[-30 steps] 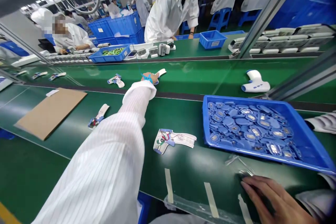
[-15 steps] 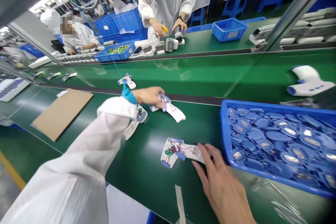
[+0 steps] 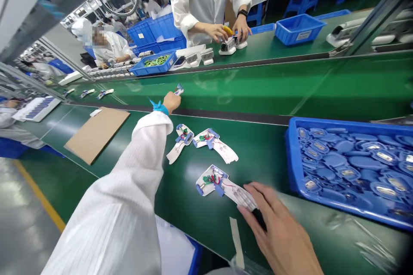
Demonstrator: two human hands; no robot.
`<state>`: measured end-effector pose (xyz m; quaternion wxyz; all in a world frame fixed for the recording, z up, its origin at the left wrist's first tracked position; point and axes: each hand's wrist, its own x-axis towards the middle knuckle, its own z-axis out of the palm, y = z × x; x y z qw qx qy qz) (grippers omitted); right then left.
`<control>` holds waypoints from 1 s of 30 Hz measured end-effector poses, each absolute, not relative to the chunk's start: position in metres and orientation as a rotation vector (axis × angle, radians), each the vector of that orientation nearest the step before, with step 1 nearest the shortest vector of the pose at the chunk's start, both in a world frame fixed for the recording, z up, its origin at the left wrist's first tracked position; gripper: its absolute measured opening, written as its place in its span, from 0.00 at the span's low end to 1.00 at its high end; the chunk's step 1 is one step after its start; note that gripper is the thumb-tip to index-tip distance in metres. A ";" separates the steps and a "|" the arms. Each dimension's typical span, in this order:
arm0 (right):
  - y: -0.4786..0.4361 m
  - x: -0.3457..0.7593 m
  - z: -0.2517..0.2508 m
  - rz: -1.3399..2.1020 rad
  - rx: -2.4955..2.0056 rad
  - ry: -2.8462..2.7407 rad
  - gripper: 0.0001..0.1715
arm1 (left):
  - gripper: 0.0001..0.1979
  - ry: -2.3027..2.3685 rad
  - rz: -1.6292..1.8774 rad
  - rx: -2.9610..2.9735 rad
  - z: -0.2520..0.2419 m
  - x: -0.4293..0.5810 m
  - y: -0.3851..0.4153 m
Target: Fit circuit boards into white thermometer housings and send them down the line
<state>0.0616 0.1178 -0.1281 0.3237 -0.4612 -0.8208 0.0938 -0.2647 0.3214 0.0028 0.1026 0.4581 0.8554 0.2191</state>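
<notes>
On the green bench, my right hand [image 3: 282, 227] has its thumb and fingers around the handle end of an open thermometer-gun half [image 3: 230, 191]. Its wires, green board and blue parts show, and something black sits between my fingers. My left hand [image 3: 172, 101], with a blue band at the wrist, reaches over the belt edge. Its fingers are closed on another open thermometer-gun half [image 3: 178, 90], mostly hidden by the hand. Two more wired thermometer-gun halves, a left one [image 3: 181, 142] and a right one [image 3: 215, 144], lie side by side between my hands.
A blue bin [image 3: 292, 167] of blue oval covers stands at right. A cardboard sheet [image 3: 98, 133] lies at left, a tape strip [image 3: 236, 238] in front. More halves [image 3: 106, 93] sit on the green belt [image 3: 245, 90]. Across it, a co-worker's hands [image 3: 219, 32] handle white devices.
My left hand has let go of a thermometer-gun half on the bench and moved to one on the belt. My right hand has closed around the near half's handle. The view has swung left.
</notes>
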 end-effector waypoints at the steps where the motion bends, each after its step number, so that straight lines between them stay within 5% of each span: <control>1: 0.118 0.061 -0.120 0.354 -1.207 -2.104 0.19 | 0.09 2.497 0.669 1.369 0.006 -0.257 0.308; 6: 0.123 0.052 -0.069 1.163 -1.115 -1.754 0.29 | 0.10 1.814 1.007 1.799 0.004 -0.161 0.192; 10: 0.129 0.063 -0.053 1.179 -1.215 -1.324 0.28 | 0.07 1.210 0.968 1.938 -0.023 -0.081 0.115; 15: 0.110 0.133 -0.058 1.064 -1.342 -1.390 0.21 | 0.17 1.609 0.887 2.217 -0.086 -0.078 0.122; 19: 0.087 0.191 -0.066 1.125 -1.385 -1.610 0.23 | 0.15 1.842 0.606 2.346 -0.113 -0.118 0.141; 25: 0.064 0.219 -0.069 1.281 -1.314 -1.856 0.24 | 0.14 1.589 0.908 2.159 -0.075 -0.087 0.114; 30: 0.046 0.206 -0.074 1.314 -1.320 -1.865 0.22 | 0.26 1.449 1.068 1.932 -0.061 -0.004 0.069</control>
